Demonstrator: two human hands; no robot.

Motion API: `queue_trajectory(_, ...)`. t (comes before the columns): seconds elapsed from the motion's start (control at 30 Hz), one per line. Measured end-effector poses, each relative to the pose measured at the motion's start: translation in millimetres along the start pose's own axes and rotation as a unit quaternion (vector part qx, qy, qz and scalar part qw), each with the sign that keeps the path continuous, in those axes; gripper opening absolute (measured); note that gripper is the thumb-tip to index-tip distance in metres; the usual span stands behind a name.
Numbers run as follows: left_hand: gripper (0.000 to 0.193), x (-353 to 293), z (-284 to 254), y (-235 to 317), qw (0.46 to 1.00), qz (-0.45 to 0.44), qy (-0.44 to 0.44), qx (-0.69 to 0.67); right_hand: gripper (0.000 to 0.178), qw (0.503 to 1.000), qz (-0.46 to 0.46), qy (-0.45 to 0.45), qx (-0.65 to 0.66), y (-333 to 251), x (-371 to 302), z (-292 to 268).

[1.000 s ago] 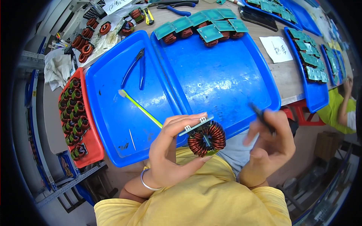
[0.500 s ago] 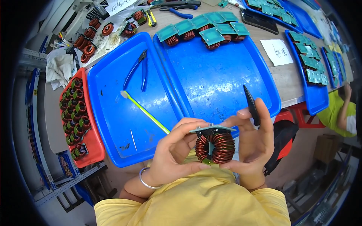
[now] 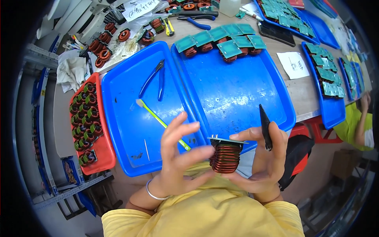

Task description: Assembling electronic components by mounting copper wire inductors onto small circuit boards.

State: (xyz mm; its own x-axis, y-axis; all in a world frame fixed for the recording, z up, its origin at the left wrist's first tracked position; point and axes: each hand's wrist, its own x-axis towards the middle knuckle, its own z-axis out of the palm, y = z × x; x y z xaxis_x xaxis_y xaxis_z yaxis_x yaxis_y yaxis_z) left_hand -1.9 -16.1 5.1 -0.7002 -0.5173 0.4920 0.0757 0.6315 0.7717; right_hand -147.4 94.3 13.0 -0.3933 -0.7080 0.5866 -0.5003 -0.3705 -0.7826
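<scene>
A copper-wound toroidal coil (image 3: 226, 158) with a small green circuit board (image 3: 228, 140) on top is held above my lap. My right hand (image 3: 265, 170) pinches it, with the thumb under the winding and a finger on the board's edge. A slim black tool (image 3: 265, 128) is tucked between fingers of the same hand, pointing up; its kind is unclear. My left hand (image 3: 173, 168) is open beside the coil, fingers spread and slightly blurred. One left fingertip is right by the coil's left side; whether it touches, I cannot tell.
Two blue trays (image 3: 132, 170) lie ahead, bearing blue-handled cutters (image 3: 161, 81), a green brush (image 3: 156, 114) and several board-topped coils (image 3: 229, 49). A red tray (image 3: 103, 156) of coils stands left. Pliers (image 3: 197, 23) and a phone (image 3: 276, 33) lie farther back. Another person's arm (image 3: 365, 114) shows far right.
My left hand has let go of the coil and spread its fingers. The coil has turned, so its winding now faces side-on, still in my right hand. The view has shifted slightly.
</scene>
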Motion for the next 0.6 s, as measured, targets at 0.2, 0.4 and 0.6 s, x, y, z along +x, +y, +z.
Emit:
queue_trajectory(0.2,0.037,-5,-8,5,0.976,0.113,0.025,0.183,0.089,0.999,-0.011,-0.023,0.021,-4,2,7)
queue_trajectory(0.4,0.039,-8,-14,9,0.964,0.132,0.055,0.222,0.096,0.998,0.015,-0.021,0.061,-8,-3,16)
queue_trajectory(0.6,0.038,-7,-18,10,0.958,0.135,0.029,0.251,0.104,0.984,0.118,0.014,0.134,-13,-7,19)
